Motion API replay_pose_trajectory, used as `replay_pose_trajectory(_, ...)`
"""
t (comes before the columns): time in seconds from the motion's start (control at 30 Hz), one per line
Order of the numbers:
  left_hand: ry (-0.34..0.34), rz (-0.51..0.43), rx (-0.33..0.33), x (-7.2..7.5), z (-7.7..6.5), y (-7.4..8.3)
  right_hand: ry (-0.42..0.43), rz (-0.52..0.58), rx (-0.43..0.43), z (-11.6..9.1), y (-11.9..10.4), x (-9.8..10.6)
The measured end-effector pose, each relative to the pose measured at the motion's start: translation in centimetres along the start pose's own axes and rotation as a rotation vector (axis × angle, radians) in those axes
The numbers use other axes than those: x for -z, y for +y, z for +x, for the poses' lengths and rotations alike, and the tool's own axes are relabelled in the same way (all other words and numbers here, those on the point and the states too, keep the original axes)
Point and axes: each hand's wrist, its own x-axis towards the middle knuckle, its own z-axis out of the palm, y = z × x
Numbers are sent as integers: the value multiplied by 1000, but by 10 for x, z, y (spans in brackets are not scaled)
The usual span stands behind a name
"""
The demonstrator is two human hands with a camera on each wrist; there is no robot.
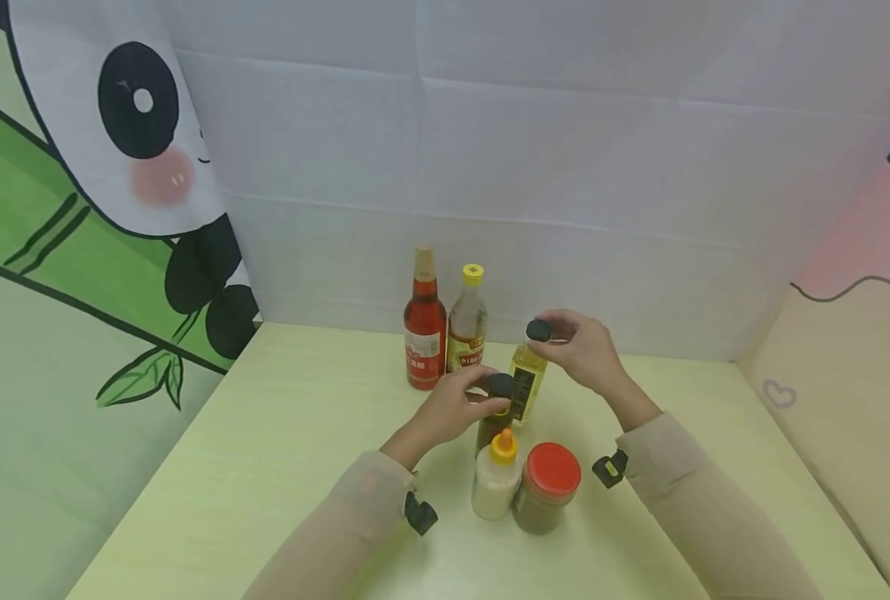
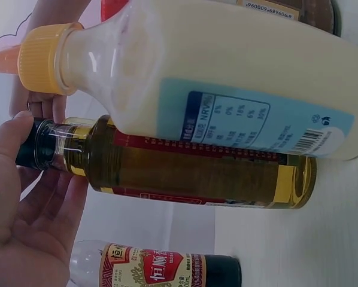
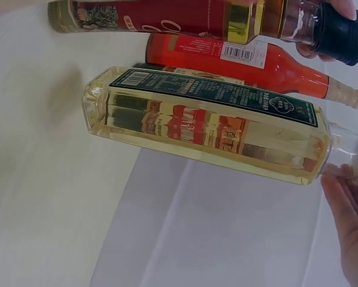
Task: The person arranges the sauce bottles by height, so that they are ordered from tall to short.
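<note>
My left hand point(image 1: 452, 408) pinches the black cap of an amber oil bottle point(image 1: 492, 429). In the left wrist view this bottle shows a dark red label point(image 2: 197, 200), and my left hand point(image 2: 35, 221) is around its cap and neck. My right hand point(image 1: 586, 354) grips the dark cap of a pale yellow oil bottle point(image 1: 527, 379) just behind it. In the right wrist view my right hand point(image 3: 352, 239) is at the neck of this square-sided bottle point(image 3: 209, 128). I cannot tell whether either base is off the table.
A squeeze bottle point(image 1: 496, 483) with a yellow cap and a red-lidded jar point(image 1: 550, 492) stand in front. At the back are a red bottle point(image 1: 424, 333) and a clear, yellow-capped bottle point(image 1: 467, 321), near the white cloth backdrop point(image 1: 520, 167). All are on a pale table point(image 1: 287, 417).
</note>
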Motion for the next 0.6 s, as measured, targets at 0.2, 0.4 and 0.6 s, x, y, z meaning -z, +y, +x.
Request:
replay_pose_trajectory(0.2,1,20,7,1,-1,1,-13,4,0,11,-1,-2)
replay_pose_trajectory(0.4,5,18,22,3,-2,2,-22,22,12,23,1,-6)
replay_pose_trajectory(0.6,6,28,34,4,-2,0,-34,49,17,32,3,-11)
